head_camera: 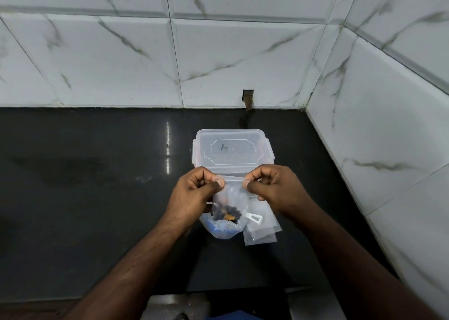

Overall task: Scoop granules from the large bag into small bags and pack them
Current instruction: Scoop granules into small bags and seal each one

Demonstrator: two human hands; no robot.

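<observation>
Seal strip: the small zip bag (229,198) hangs between your two hands, its top strip running 9 to 3 o'clock, thumb to thumb; the coming press, as I judge it, travels along that line.
Left hand (194,193): you pinch the strip's 9 o'clock end, thumb in front, fingers curled behind it.
Right hand (274,188): you pinch the 3 o'clock end the same way; neither hand is nearer the bag, since each already has a corner.
Long axis: the bag's body drops from the strip toward 6 o'clock, roughly upright, with the weight at the bottom.
Bag contents: dark granules (224,214) with one orange-brown bit sit low in the bag; the upper part looks empty.
Strip state: you cannot tell from here whether the zip is already closed along its length.
Large bag (220,229): it lies on the counter (97,198) directly behind and below the small bag, at 6 o'clock of your hands, showing blue inside; its mouth is hidden.
Scoop (254,218): a white plastic handle pokes out at 5 o'clock of the small bag, beside the large bag.
Spare bags (261,232): empty clear bags lie stacked at 5 o'clock, under your right wrist.
Lidded box (232,150): a clear clip-lock container stands at 12 o'clock, lid on; what it holds is unclear.
Stage: filling looks done for this bag; sealing, then packing, remains.
</observation>
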